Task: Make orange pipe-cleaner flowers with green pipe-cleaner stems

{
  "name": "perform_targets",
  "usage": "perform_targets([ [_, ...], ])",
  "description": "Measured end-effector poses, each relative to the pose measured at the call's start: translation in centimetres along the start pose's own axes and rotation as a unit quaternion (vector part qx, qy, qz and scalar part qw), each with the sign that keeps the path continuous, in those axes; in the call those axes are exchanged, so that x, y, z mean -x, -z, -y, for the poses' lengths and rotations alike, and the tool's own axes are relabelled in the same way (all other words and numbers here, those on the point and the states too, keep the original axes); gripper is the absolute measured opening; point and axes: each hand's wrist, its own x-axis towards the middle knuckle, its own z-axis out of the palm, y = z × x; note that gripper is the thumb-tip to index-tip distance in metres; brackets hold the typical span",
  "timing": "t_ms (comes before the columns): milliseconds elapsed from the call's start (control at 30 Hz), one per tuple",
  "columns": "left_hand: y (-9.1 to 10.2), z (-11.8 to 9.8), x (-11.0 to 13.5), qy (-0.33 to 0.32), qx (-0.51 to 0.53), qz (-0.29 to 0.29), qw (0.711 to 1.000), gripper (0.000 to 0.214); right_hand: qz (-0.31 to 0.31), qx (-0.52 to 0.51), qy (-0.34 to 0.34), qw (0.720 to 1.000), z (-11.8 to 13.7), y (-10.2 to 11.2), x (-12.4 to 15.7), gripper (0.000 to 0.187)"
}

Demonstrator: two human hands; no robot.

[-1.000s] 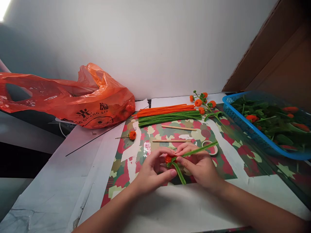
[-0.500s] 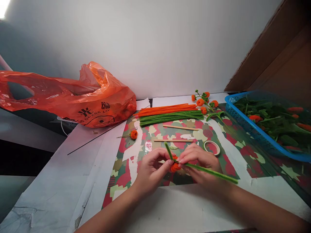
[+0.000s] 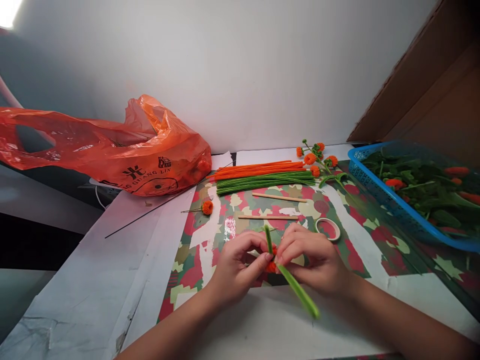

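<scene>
Between my fingertips, above the front of the patterned mat, is a small orange pipe-cleaner flower (image 3: pixel 271 268), mostly covered by my fingers. A green pipe cleaner (image 3: pixel 298 290) crosses it, its short end standing up and its long end slanting down toward me. My left hand (image 3: pixel 245 265) pinches the flower and the pipe cleaner between thumb and forefinger. Pressed close beside it, my right hand (image 3: pixel 313 257) pinches the green pipe cleaner near the flower. Beyond my hands lie two thin wooden sticks (image 3: pixel 268 218) and a roll of tape (image 3: pixel 327 229).
Orange pipe cleaners (image 3: pixel 258 169) and green pipe cleaners (image 3: pixel 262 183) lie bundled at the back. A finished flower sprig (image 3: pixel 310 159) is right of them, a single flower head (image 3: pixel 207 207) left. An orange plastic bag (image 3: pixel 161 160) stands left; a blue basket (image 3: pixel 408 212) of leaves and flowers, right.
The long end of the green pipe cleaner has swung from pointing right to pointing down toward me. Its short end now stands more upright. Both hands stay close together.
</scene>
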Motion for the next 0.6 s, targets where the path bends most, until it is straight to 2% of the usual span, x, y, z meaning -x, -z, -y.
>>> perform_targets([
  [267, -0.3, -0.1, 0.1, -0.007, 0.004, 0.009, 1.0, 0.012, 0.018, -0.026, -0.039, 0.999, 0.5, -0.1, -0.3, 0.007],
  [367, -0.3, 0.1, 0.2, -0.01, 0.002, 0.016, 1.0, 0.012, 0.022, -0.008, -0.048, 0.999, 0.8, -0.2, -0.3, 0.009],
  [500, -0.3, 0.2, 0.3, -0.012, 0.034, 0.009, 0.999, 0.011, 0.008, 0.037, -0.018, 0.999, 1.0, -0.2, -0.1, 0.019],
  [600, -0.4, 0.1, 0.3, -0.016, 0.019, -0.007, 1.0, 0.01, 0.03, 0.068, 0.005, 0.997, 1.1, 0.0, 0.0, 0.021],
])
